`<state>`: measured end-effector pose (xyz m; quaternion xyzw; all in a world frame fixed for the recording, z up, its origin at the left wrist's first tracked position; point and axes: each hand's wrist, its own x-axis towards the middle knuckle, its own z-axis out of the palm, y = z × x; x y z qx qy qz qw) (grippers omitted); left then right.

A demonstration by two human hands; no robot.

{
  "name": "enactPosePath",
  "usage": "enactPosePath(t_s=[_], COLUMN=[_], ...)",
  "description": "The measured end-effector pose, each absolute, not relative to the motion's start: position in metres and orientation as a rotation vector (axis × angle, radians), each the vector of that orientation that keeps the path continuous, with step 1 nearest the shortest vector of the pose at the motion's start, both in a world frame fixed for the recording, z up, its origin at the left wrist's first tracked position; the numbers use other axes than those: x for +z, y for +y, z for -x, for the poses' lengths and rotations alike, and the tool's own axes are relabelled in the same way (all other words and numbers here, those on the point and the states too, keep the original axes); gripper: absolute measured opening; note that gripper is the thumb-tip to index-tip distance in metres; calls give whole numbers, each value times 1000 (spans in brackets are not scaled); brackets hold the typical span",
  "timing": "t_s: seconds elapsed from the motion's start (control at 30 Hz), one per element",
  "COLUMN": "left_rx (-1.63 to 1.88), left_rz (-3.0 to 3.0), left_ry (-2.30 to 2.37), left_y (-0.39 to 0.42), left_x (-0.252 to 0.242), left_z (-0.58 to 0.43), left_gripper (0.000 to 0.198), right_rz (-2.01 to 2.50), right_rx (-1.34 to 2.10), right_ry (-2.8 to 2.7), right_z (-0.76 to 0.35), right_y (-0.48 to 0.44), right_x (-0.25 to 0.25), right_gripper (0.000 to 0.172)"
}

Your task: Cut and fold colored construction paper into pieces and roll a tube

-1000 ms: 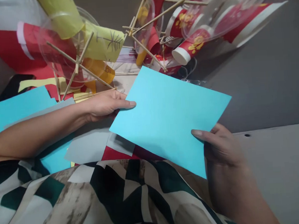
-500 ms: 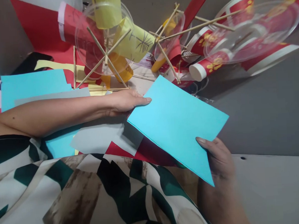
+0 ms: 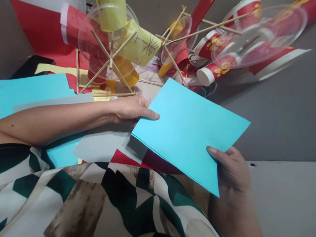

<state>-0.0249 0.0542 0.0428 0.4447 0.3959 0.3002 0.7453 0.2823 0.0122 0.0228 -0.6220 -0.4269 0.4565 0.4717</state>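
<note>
A folded sheet of light blue paper (image 3: 187, 127) is held between both hands, tilted above the table. My left hand (image 3: 136, 109) grips its left edge, thumb on top and fingers hidden beneath. At the lower right edge, my right hand (image 3: 231, 167) pinches the paper the same way, its thumb lying on the face. Two layers show along the near edge. Below it lie a grey paper sheet (image 3: 103, 146) and dark red paper (image 3: 160, 160). Another light blue sheet (image 3: 34, 88) rests left of my left forearm.
Behind the paper stands a wheel of crossed sticks (image 3: 111, 59), a clear plastic disc and yellow and red paper cups. Further right, red-and-white paper cups (image 3: 219, 69) hang on a second clear disc (image 3: 259, 35). A grey partition (image 3: 279, 115) rises at the right, beside a white surface (image 3: 291, 196).
The blue paper has turned slightly, its right corner shifting right and its lower corner left. My left thumb sits a little lower on it. Both hands keep their hold.
</note>
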Motion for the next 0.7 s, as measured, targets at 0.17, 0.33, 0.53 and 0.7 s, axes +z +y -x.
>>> enactPosePath(t_s=[0.17,0.33,0.53,0.7], left_rx=[683,738,797,857], left_rz=[-991,-1044,-1178,-1266], left_ry=[832,769,851,914], left_y=[54,54,54,51], left_x=[48,56,61,76], left_z=[28,30,30,28], left_gripper=[12,26,25,9], right_rz=[1433,1321,1264,1192], right_rx=[1120,1243,1242,1253], right_ry=[-1122,-1141,-1125,-1075], right_z=[-287,-288,-284,-281], right_y=[12,14,15,17], right_x=[17,18,25,33], right_gripper=[29,35,36,34])
